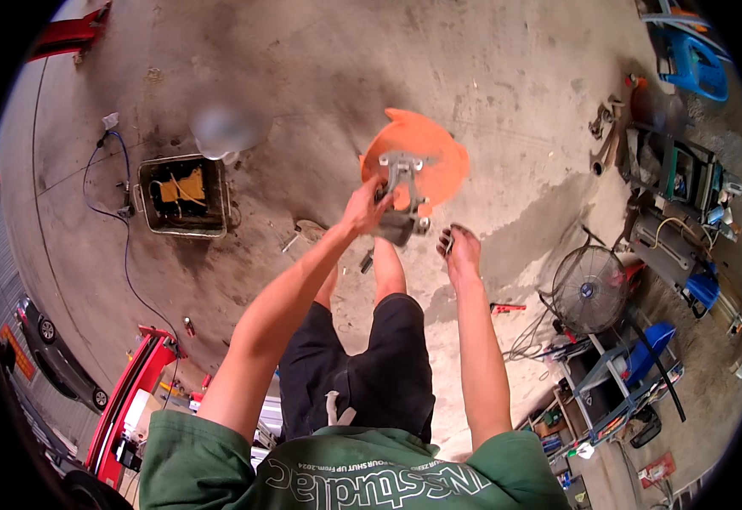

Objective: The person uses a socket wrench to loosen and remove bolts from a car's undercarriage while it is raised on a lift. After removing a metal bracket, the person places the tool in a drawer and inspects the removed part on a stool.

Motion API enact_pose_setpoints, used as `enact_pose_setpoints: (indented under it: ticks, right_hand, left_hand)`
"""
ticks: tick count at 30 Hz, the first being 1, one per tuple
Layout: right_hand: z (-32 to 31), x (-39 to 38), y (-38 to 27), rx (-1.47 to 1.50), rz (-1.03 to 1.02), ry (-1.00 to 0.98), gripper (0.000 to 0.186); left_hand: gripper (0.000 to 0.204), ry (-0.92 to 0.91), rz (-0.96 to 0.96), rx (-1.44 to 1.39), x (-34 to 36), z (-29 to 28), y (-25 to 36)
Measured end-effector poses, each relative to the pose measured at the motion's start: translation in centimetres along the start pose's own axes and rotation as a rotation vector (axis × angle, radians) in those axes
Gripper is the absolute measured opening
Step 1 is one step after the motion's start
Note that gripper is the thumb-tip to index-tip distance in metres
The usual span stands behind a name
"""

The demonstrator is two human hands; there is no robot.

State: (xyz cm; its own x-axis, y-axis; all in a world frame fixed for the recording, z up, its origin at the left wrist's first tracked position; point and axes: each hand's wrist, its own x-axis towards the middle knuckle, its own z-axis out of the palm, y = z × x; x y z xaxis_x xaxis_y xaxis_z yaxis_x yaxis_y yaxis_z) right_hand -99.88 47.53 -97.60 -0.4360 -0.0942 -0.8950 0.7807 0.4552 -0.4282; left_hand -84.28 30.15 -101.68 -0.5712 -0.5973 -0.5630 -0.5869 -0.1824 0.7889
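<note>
My left hand (366, 209) grips a grey cast-metal bracket (402, 175), with bolt holes across its far end and a darker cylindrical lower part. The bracket is in front of a rounded orange object (441, 153), which looks like plastic with an uneven edge. From this view I cannot tell whether the two touch. To the right of the bracket and apart from it, my right hand (463, 252) is closed, its fingers curled and dark with grime. Whatever may be inside those fingers is too small to make out.
At the left stands a grimy tub (226, 197) with a yellow item inside, beside a blue hose (126, 255). A floor fan (589, 290) and a tool cart (596, 374) stand at the right. Red lift arms (124, 395) and a dark car (56, 361) are lower left.
</note>
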Motion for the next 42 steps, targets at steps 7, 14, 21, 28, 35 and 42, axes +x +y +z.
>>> enact_pose_setpoints:
  ticks: [7, 14, 21, 28, 35, 42]
  right_hand:
    - [2.8, 16.1, -0.7, -0.266, -0.029, -0.022, 0.026]
    - [6.2, 18.6, -0.4, -0.803, -0.543, 0.073, 0.022]
    - [4.7, 17.9, 0.6, -0.694, -0.369, 0.102, 0.022]
    - [7.9, 10.0, 4.3, -0.078, 0.012, -0.010, 0.013]
    - [13.7, 10.2, 5.9, 0.424, 0.350, -0.126, 0.016]
    - [16.9, 10.5, 4.8, -0.126, 0.019, -0.011, 0.026]
  left_hand:
    - [0.041, 0.016, -0.067, -0.138, 10.6, 3.8, -5.4]
    - [0.040, -0.002, -0.040, 0.044, 11.7, 3.0, -6.6]
    - [0.051, 0.193, -0.210, -0.128, 10.8, 3.3, -6.1]
    - [0.056, 0.371, -0.422, -0.018, 7.0, 0.8, -11.8]
    - [0.056, 0.168, -0.614, -0.504, 2.9, 2.0, -11.6]
    - [0.050, 0.124, -0.609, -0.570, 3.0, 2.0, -10.7]
